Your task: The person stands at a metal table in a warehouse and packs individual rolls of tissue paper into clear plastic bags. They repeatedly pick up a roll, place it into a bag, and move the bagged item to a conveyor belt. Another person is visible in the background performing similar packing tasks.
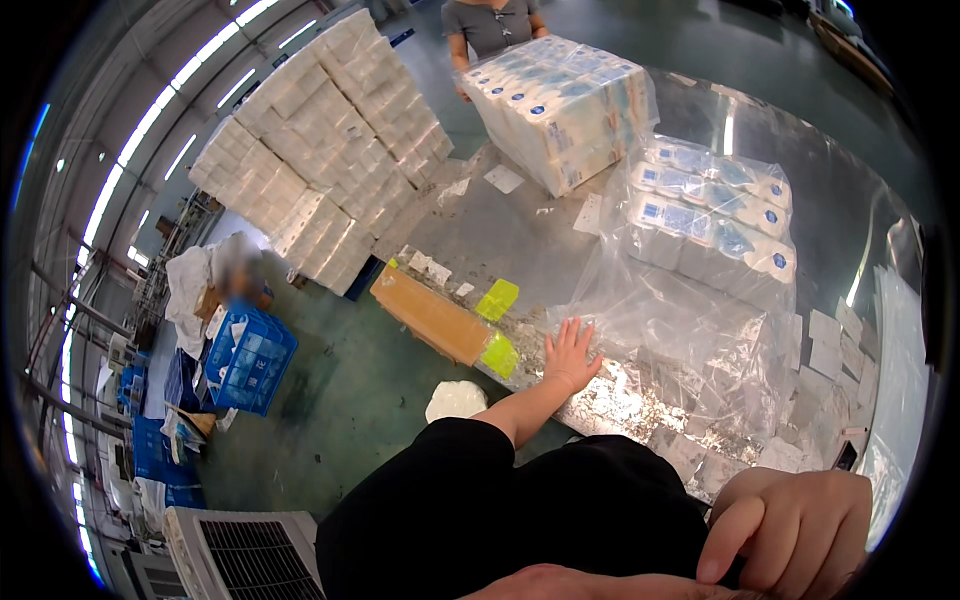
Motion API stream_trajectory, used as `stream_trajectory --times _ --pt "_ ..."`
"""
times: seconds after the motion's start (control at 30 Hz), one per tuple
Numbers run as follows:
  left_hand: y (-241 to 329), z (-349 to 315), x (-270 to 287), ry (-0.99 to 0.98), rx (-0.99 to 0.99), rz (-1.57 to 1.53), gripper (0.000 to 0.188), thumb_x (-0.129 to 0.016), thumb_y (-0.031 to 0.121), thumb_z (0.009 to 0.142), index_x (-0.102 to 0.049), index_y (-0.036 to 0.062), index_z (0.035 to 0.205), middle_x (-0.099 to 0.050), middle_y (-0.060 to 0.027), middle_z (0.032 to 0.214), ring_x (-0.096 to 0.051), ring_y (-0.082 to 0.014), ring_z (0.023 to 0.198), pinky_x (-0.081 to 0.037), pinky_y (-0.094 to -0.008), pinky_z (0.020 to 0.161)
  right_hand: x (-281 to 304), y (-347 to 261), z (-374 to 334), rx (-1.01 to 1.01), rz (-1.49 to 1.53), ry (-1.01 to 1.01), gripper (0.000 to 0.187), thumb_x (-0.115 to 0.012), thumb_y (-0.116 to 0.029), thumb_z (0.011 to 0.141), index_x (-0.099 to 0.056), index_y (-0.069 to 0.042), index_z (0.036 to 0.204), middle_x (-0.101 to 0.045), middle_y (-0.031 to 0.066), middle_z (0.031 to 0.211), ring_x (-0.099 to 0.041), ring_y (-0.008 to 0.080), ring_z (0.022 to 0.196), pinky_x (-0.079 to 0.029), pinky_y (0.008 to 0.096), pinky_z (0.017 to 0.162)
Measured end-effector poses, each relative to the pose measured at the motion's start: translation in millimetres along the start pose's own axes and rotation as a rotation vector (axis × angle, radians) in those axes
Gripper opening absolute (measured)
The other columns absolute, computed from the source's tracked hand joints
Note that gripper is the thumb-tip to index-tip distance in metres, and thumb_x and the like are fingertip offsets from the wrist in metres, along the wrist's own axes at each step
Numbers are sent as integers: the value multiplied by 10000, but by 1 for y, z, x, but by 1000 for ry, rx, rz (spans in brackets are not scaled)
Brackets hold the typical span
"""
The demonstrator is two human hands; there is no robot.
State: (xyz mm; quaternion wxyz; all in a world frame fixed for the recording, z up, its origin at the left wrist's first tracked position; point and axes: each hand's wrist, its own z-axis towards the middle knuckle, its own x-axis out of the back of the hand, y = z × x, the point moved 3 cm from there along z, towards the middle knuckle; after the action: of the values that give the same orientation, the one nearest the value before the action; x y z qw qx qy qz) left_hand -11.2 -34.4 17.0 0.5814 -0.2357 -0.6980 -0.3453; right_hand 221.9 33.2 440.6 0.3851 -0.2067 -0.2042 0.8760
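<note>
My left hand (571,358) lies flat with its fingers spread, on the near edge of the metal table (455,235). Its fingertips are beside the loose end of a large clear plastic bag (690,330). Inside the far part of that bag are rows of white and blue wrapped paper packs (715,205). Close to the camera at the lower right, my right hand (795,525) is curled, fingers bent down; whatever is inside them is hidden. Farther back on the table stands a bigger clear-wrapped bale (560,105) of similar packs.
A person in a grey top (490,28) stands behind the bale. Tall stacks of white packs (325,130) rise at the left. Cardboard (430,315) with yellow tape lines the table edge. A blue crate (250,355) and a white grilled unit (250,550) stand on the floor.
</note>
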Motion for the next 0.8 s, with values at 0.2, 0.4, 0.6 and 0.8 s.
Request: stream_trajectory --times 0.2,0.4,0.6,0.8 --pt "0 -1 -1 -15 6 2 671 -469 479 859 -302 162 1425 -163 -116 1516 -105 -275 1409 -103 -552 1097 2 8 -2 91 50 -86 392 -522 -256 934 -564 -74 589 -537 43 559 -454 159 449 -417 351 623" --pt "9 1 8 -44 -32 10 672 -449 488 868 -282 165 1432 -154 -118 1517 -95 -276 1411 -110 -548 1100 20 3 -29 86 -130 23 335 -488 -204 944 -605 -33 680 -563 64 599 -515 194 532 -406 384 789" --pt "3 -5 17 -84 14 10 669 -423 489 882 -253 167 1443 -140 -117 1520 -86 -276 1413 -102 -531 1107 114 23 -141 -193 -1224 677 362 -514 -246 889 -522 -6 1161 -521 167 1228 -479 265 1141 -288 461 1024" --pt "4 -5 21 -94 -4 7 669 -416 491 886 -250 161 1443 -138 -115 1520 -77 -274 1413 -95 -525 1110 174 97 -327 -1543 -2383 735 609 -489 -300 885 -283 -145 1436 -202 111 1508 -203 364 1369 -204 564 1056"
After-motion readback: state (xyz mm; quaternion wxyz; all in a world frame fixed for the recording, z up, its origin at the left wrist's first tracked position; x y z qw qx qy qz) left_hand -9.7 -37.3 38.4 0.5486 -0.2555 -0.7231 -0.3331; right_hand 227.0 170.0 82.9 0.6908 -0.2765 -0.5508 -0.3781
